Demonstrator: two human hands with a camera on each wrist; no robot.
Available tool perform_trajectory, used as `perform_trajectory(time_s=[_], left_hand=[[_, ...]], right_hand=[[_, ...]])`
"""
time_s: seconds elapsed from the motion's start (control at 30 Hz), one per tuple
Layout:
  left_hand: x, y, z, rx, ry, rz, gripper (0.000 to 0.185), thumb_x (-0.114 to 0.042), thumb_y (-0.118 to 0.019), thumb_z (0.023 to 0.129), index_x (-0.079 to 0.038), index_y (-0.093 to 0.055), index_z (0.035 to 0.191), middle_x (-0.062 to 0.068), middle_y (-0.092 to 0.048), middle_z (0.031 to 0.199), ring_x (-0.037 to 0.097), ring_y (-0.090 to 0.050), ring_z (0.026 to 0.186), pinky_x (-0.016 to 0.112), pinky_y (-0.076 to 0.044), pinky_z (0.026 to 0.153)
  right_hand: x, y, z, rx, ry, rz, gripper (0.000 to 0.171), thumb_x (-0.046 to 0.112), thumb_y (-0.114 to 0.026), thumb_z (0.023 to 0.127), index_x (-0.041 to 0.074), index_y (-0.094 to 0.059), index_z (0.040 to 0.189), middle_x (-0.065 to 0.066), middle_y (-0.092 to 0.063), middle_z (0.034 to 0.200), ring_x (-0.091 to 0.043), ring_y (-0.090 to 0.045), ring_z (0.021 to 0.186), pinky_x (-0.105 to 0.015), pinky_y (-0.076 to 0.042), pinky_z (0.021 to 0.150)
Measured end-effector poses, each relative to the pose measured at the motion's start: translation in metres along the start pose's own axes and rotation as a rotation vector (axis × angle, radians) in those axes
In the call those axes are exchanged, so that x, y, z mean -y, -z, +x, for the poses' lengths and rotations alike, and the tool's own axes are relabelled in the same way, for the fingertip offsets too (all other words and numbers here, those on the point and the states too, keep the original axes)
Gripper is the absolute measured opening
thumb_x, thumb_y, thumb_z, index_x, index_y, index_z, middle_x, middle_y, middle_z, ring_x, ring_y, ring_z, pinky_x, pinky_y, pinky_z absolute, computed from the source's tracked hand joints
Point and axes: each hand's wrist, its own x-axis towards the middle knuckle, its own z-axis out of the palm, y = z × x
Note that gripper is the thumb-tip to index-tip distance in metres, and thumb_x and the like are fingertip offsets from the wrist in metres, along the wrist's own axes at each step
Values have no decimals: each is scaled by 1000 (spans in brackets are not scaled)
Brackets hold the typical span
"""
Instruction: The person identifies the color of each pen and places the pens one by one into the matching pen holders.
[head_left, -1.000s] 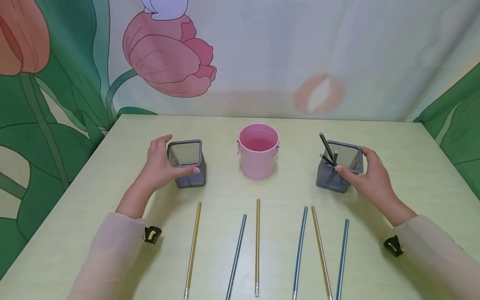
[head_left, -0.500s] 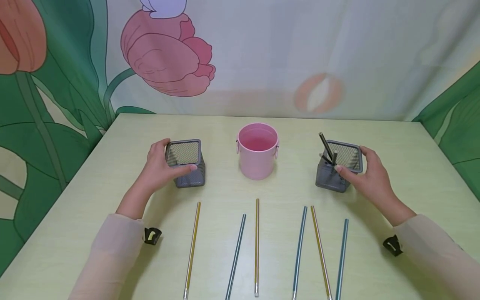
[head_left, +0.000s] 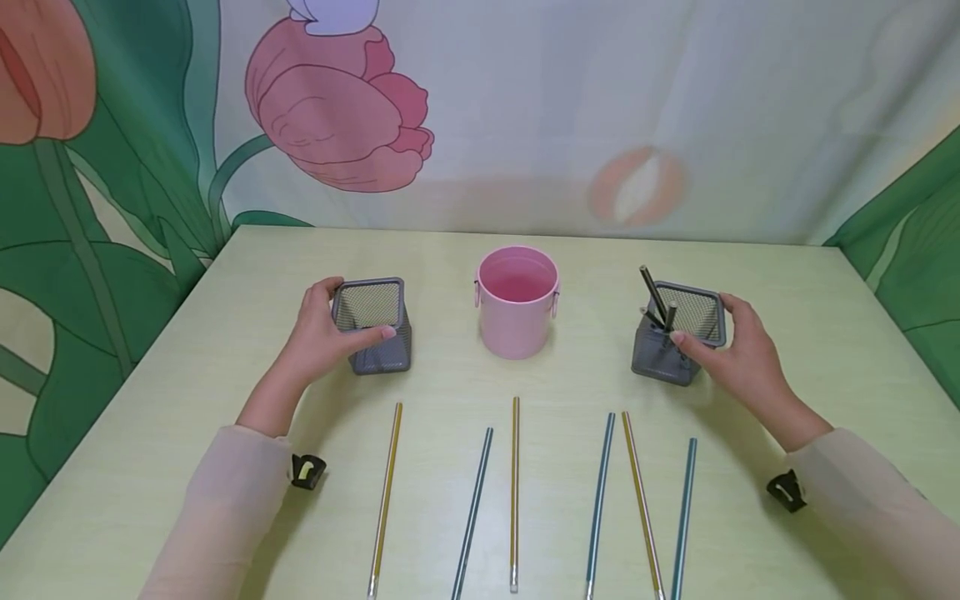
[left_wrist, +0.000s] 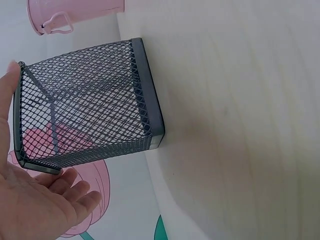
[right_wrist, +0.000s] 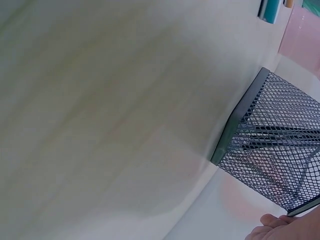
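Observation:
On the left side of the table, a square black mesh pen holder (head_left: 381,354) stands upright with nothing showing inside it. My left hand (head_left: 318,333) holds its top rim, thumb on the near edge and fingers behind the left corner. In the left wrist view the thumb lies on the rim of the mesh pen holder (left_wrist: 90,105). A matching mesh pen holder (head_left: 655,354) on the right contains several dark pencils (head_left: 652,292) leaning to its left. My right hand (head_left: 738,354) grips that one, thumb at the front rim and fingers along the right side.
Between the holders stands a pink bucket (head_left: 517,329) with small side handles. Nearer the person, yellow pencils (head_left: 515,483) and blue pencils (head_left: 601,492) lie apart, pointing roughly away. A flower-printed curtain (head_left: 525,108) hangs behind the table's (head_left: 450,242) back edge.
The left hand's fingers have come down and in against the left pen holder's rim. The right hand, both holders, the bucket and the pencils stay in place.

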Motion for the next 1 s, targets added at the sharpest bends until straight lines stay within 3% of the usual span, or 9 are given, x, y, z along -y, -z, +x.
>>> perform_trajectory(time_s=[0.5, 1.0], left_hand=[[2, -1, 0, 8, 17, -17, 106, -36, -78, 77, 2, -9, 148, 25, -18, 150, 36, -22, 138, 55, -24, 112], [0, -1, -1, 6, 8, -26, 105, -33, -78, 77, 3, -9, 148, 25, -18, 150, 37, -23, 137, 54, -25, 112]], right_hand=[[2, 3, 0, 21, 6, -24, 93, 44, -63, 88, -7, -13, 148, -33, -19, 150, -50, -21, 137, -66, -24, 105], [16, 16, -15, -30, 40, -85, 105, 47, -71, 81, -2, -9, 150, -31, -14, 152, -51, -22, 136, -68, -25, 103]])
